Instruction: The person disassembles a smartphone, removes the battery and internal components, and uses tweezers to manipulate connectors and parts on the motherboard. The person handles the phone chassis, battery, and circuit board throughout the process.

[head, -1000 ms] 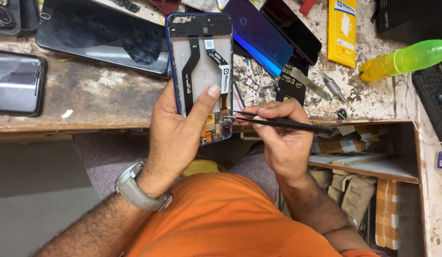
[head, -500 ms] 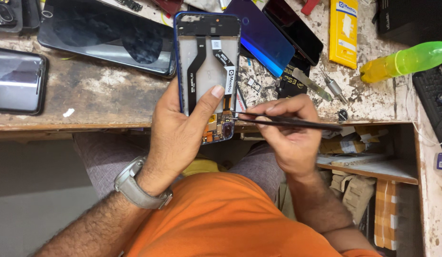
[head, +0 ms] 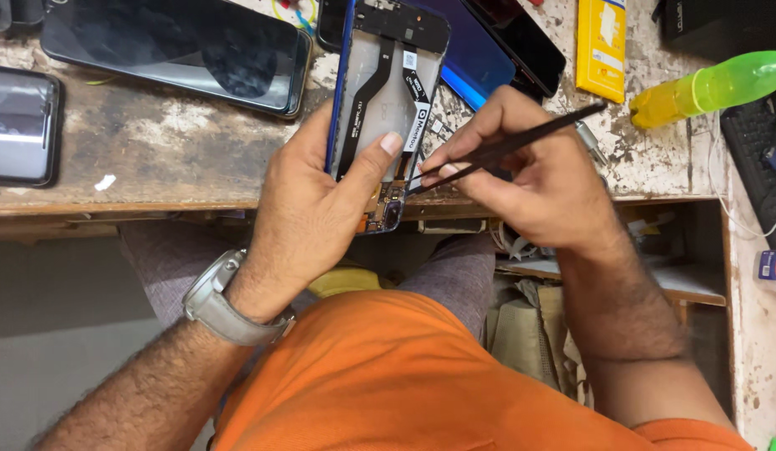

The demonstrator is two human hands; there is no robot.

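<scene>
Seen from above, a person's left hand grips an opened smartphone with its back cover off, thumb pressed across its exposed interior, holding it upright over the edge of a worn wooden workbench. The right hand pinches black tweezers between thumb and fingers, their tips closed together at the phone's lower right side. On the bench lie a black-screened phone, a blue phone back and a yellow-green bottle.

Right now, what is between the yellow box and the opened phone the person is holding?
In the head view, a shiny blue phone back and a dark phone lie on the bench between the yellow box and the opened phone.
</scene>
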